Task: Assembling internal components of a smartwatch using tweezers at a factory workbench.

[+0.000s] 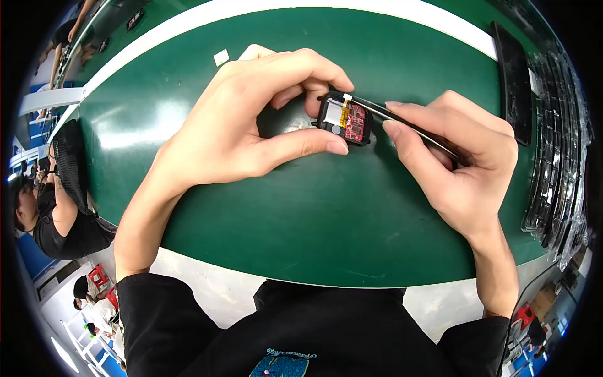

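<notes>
My left hand (245, 119) grips an opened black smartwatch case (322, 119) by its edges, thumb along the near side and fingers at the far side. Inside the case are a silver battery (333, 112), yellow tape (344, 117) and a red circuit board (356, 122). In my right hand (458, 151) a pair of dark metal tweezers (402, 118) is pinched between thumb and fingers. Their tips reach the far edge of the case, beside a small white piece (347, 97). Whether the tips grasp that piece I cannot tell.
A small white square (221, 58) lies on the green tabletop (301, 220) beyond my left hand. At the right stand a black tray (512, 81) and a stack of clear plastic trays (553, 157). Another person (59, 213) sits at the left, by a black mesh chair back (69, 160).
</notes>
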